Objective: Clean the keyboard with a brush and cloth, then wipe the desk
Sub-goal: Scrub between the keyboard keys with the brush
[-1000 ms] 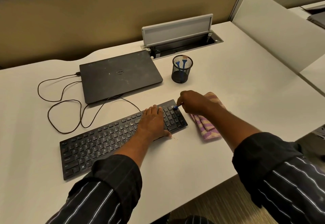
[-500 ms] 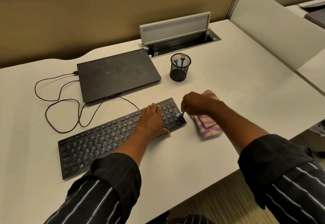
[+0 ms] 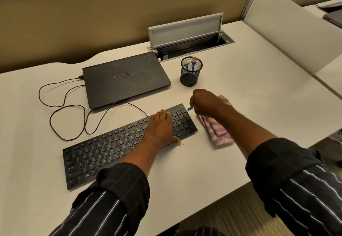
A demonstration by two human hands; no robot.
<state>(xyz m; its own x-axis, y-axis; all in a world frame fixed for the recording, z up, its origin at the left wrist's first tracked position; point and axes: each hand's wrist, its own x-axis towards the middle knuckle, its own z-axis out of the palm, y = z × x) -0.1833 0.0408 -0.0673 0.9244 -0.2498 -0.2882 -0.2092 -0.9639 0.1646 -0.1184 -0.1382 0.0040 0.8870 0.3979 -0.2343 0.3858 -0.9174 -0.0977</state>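
A black keyboard (image 3: 114,147) lies slanted on the white desk (image 3: 249,95). My left hand (image 3: 161,128) rests flat on its right half, fingers straight, thumb at the front edge. My right hand (image 3: 205,102) is curled round a small blue brush (image 3: 190,108); only the brush's tip shows, just off the keyboard's far right corner. A folded purple-and-cream striped cloth (image 3: 216,130) lies on the desk right of the keyboard, partly under my right wrist.
A closed dark laptop (image 3: 125,80) sits behind the keyboard, with a looping black cable (image 3: 61,110) to its left. A black mesh cup (image 3: 191,72) holding blue tools stands behind my right hand. An open cable hatch (image 3: 188,37) and partition walls lie beyond. The desk edge runs at right.
My right hand has drawn the brush from the number pad's front right corner back up to its far corner. My left hand stays pressed on the keyboard.
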